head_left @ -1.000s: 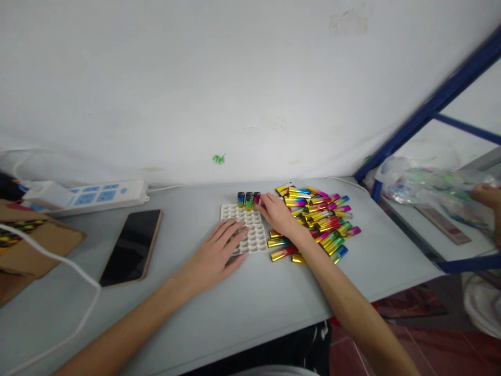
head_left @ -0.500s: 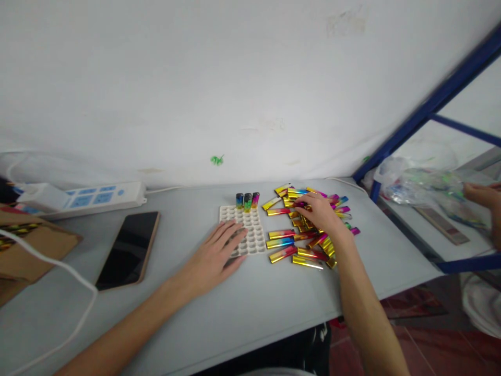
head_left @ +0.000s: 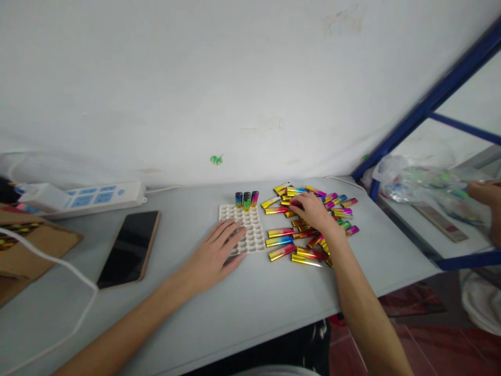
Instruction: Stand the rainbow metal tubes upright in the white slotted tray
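Note:
My left hand [head_left: 213,250] lies over the near left part of a white tray [head_left: 255,230] with rows of round holes, its fingers spread. Three lighters [head_left: 247,200] with black tops stand upright at the tray's far edge, coloured blue, green and pink over gold. To the right is a loose pile of flat, shiny lighter bodies [head_left: 280,241], gold fading into red, blue or pink. My right hand [head_left: 311,209] reaches into the far side of this pile with its fingers curled together. Whatever its fingertips pinch is hidden among the pieces.
A black phone [head_left: 127,250] lies left of the tray. Behind it is a white power strip [head_left: 105,198]; a cardboard box [head_left: 47,245] and a white cable [head_left: 84,318] are at far left. A blue metal frame [head_left: 407,117] stands right, with plastic bags [head_left: 426,183] and another person's hand [head_left: 485,196] beyond.
My right hand has shifted slightly left within the pile, its fingers drawn closer together. My left hand keeps its place on the tray, and the three standing lighters have not moved.

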A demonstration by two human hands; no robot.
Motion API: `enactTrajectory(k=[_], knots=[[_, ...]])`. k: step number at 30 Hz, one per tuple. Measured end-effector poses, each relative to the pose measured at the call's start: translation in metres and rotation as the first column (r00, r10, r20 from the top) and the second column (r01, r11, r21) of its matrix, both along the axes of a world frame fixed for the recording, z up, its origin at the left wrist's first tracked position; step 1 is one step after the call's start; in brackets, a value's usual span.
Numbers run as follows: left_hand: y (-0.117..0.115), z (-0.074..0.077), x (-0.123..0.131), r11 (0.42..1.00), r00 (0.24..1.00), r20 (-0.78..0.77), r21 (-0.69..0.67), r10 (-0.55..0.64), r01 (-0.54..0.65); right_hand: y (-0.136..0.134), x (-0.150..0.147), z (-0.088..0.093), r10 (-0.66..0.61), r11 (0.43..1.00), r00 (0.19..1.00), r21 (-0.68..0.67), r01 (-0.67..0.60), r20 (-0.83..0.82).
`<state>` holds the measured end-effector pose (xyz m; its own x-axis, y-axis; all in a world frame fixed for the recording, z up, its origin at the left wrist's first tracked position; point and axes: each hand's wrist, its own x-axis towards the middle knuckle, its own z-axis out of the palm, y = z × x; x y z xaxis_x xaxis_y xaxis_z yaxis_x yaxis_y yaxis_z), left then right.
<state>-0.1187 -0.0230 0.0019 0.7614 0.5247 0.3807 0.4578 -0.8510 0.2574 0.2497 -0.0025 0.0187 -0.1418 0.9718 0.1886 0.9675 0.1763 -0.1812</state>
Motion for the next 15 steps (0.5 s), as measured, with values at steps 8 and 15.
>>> enactTrajectory(k=[8,15], knots=[[-0.001,0.000,0.000,1.000,1.000,0.001,-0.006,-0.001,0.001,0.011,-0.030,0.002,0.112,0.985,0.992,0.139,-0.102,-0.066],[-0.002,0.002,0.001,1.000,1.000,-0.019,0.001,0.004,-0.004,0.027,-0.050,0.000,0.118,0.990,0.992,0.072,-0.121,0.041]])
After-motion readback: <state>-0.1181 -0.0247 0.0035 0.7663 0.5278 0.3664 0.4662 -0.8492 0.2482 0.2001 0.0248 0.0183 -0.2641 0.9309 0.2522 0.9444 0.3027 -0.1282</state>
